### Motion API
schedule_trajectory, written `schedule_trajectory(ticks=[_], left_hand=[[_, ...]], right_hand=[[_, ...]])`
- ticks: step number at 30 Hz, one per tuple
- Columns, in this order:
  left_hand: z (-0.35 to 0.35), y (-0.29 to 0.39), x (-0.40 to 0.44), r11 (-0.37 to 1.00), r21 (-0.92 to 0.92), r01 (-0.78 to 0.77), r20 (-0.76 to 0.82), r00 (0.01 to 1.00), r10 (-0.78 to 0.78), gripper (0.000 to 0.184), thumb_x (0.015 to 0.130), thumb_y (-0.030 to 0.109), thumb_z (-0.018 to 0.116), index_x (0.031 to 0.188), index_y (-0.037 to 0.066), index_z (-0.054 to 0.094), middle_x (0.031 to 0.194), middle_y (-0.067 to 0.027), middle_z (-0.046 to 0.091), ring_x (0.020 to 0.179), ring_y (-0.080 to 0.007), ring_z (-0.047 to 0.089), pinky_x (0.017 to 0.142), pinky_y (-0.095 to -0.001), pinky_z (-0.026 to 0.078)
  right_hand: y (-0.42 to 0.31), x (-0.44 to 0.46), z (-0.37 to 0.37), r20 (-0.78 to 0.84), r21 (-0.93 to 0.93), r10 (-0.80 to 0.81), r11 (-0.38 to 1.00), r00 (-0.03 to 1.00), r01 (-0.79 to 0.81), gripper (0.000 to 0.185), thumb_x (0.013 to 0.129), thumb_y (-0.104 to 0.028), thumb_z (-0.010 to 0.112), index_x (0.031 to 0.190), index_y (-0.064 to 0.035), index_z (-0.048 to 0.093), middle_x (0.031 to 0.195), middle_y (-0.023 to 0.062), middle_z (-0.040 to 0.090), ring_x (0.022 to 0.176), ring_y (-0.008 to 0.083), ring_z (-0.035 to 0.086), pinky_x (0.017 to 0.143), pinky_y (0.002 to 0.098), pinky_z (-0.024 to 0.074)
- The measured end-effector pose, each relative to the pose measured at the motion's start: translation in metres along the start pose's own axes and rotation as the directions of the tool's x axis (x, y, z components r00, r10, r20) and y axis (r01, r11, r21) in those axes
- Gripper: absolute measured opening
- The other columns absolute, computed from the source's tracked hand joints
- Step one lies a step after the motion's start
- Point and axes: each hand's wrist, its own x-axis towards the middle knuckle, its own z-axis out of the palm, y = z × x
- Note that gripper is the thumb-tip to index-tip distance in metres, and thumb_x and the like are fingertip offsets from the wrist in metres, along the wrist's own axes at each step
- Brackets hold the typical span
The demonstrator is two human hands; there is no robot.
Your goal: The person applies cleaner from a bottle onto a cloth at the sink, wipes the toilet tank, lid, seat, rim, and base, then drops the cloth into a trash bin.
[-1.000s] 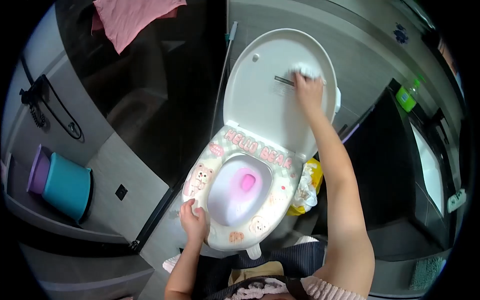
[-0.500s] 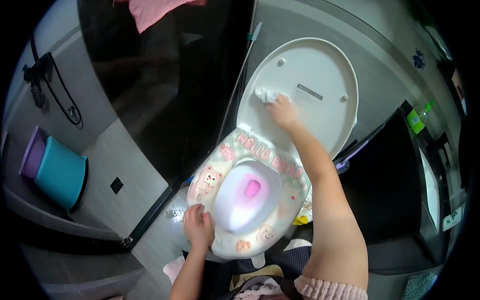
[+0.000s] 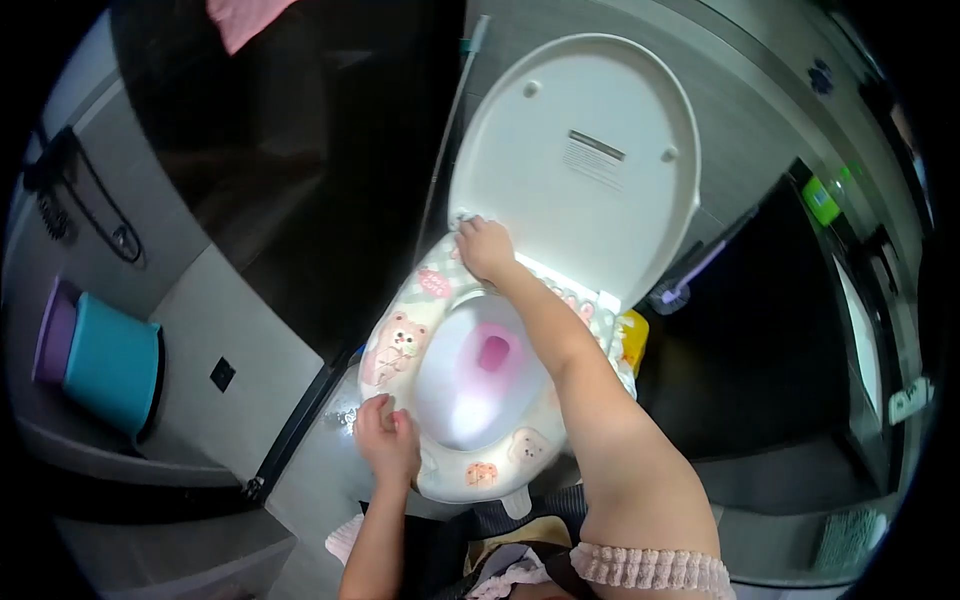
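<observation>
My right hand [image 3: 486,250] presses down at the left hinge of the toilet, where the raised white lid [image 3: 620,220] meets the seat. A bit of white tissue [image 3: 462,216] shows at its fingertips, mostly hidden by the fingers. Under my right forearm lies the toilet seat [image 3: 385,375], padded and printed with pink bears and lettering. Pinkish water [image 3: 493,352] stands in the bowl. Beside the seat's front left edge is my left hand [image 3: 388,440], fingers loosely bent and apart, with nothing visible in it.
A purple-handled toilet brush [image 3: 675,290] and a yellow item [image 3: 633,340] stand right of the toilet. A green bottle [image 3: 822,200] is on the dark counter. Turquoise [image 3: 115,365] and purple [image 3: 55,335] tubs are at the left, below a shower hose [image 3: 95,205].
My right hand has moved from the inside of the lid down and left to the hinge, taking the tissue along. My left hand stays by the seat edge. The view has shifted slightly.
</observation>
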Motion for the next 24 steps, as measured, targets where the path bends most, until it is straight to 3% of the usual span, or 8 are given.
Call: schedule_trajectory(ticks=[3,8,13,15,16,18,21,24], left_hand=[[-0.001,0.0,0.001,0.998,0.029,-0.058,0.004,0.998,0.058,0.029,0.079,0.006,0.064,0.107,0.002,0.062,0.108,-0.0152,0.063,0.103,-0.0349,0.058,0.092,-0.0438,0.045],[-0.005,-0.006,-0.002,0.996,0.036,-0.087,0.022,0.996,0.087,0.03,0.079,0.006,0.064,0.109,0.002,0.063,0.11,-0.0159,0.063,0.105,-0.035,0.058,0.092,-0.044,0.045],[-0.004,-0.012,-0.003,0.995,-0.006,-0.096,-0.011,0.995,0.096,0.032,0.079,0.007,0.066,0.111,0.003,0.063,0.112,-0.015,0.063,0.106,-0.0354,0.058,0.093,-0.0442,0.045],[-0.005,-0.014,-0.004,0.996,-0.002,-0.091,-0.003,0.996,0.091,0.033,0.079,0.007,0.066,0.111,0.003,0.063,0.113,-0.015,0.063,0.106,-0.0355,0.058,0.093,-0.0446,0.045],[-0.004,-0.014,-0.004,0.997,0.007,-0.083,0.003,0.997,0.083,0.033,0.079,0.007,0.066,0.111,0.003,0.063,0.113,-0.015,0.063,0.106,-0.0357,0.057,0.093,-0.0449,0.044],[-0.006,-0.018,-0.006,0.997,0.002,-0.072,0.011,0.997,0.072,0.033,0.078,0.007,0.066,0.112,0.003,0.063,0.114,-0.015,0.063,0.107,-0.0358,0.057,0.093,-0.0451,0.044],[0.001,-0.015,-0.004,0.999,-0.028,-0.044,-0.004,0.999,0.044,0.034,0.078,0.007,0.067,0.112,0.004,0.063,0.114,-0.0149,0.063,0.107,-0.0359,0.057,0.093,-0.0452,0.044],[0.001,-0.016,-0.002,0.999,-0.034,-0.038,0.007,0.999,0.038,0.033,0.078,0.008,0.066,0.111,0.003,0.063,0.113,-0.015,0.063,0.107,-0.0358,0.057,0.093,-0.0445,0.044]], right_hand=[[0.013,-0.012,0.006,-0.032,-0.124,-0.031,0.992,0.999,0.027,0.024,0.094,-0.025,0.053,0.092,-0.0057,0.067,0.094,0.0127,0.065,0.091,0.0326,0.062,0.079,0.0444,0.0501],[0.036,-0.078,-0.061,-0.02,-0.071,0.117,0.99,0.993,-0.118,0.023,0.093,-0.025,0.054,0.087,-0.0062,0.066,0.091,0.012,0.064,0.089,0.0318,0.063,0.078,0.0453,0.0497],[0.084,-0.164,-0.122,0.059,-0.127,0.225,0.968,0.973,-0.216,0.025,0.095,-0.028,0.054,0.093,-0.0076,0.068,0.096,0.0118,0.066,0.091,0.0299,0.065,0.08,0.0443,0.0483],[0.091,-0.174,-0.145,0.281,-0.326,0.201,0.94,0.939,-0.104,0.023,0.095,-0.029,0.054,0.093,-0.0106,0.068,0.098,0.0097,0.065,0.096,0.027,0.062,0.082,0.0406,0.046],[0.094,-0.166,-0.153,0.275,-0.336,0.196,0.937,0.941,-0.097,0.023,0.095,-0.029,0.054,0.093,-0.0106,0.068,0.098,0.0097,0.065,0.096,0.027,0.062,0.082,0.0406,0.046],[0.105,-0.146,-0.165,0.397,-0.51,-0.035,0.823,0.917,0.252,0.019,0.092,-0.028,0.056,0.093,-0.0135,0.068,0.102,0.0063,0.062,0.1,0.0237,0.057,0.085,0.0376,0.0429],[0.122,-0.088,-0.168,0.183,-0.584,-0.15,0.779,0.972,0.23,0.018,0.085,-0.027,0.059,0.094,-0.0136,0.068,0.102,0.0039,0.059,0.102,0.0221,0.053,0.089,0.0394,0.0414],[0.132,-0.028,-0.227,-0.146,-0.695,-0.158,0.719,0.977,0.012,0.021,0.082,-0.021,0.058,0.1,-0.0107,0.065,0.1,0.0058,0.058,0.099,0.0225,0.054,0.091,0.0404,0.0418]])
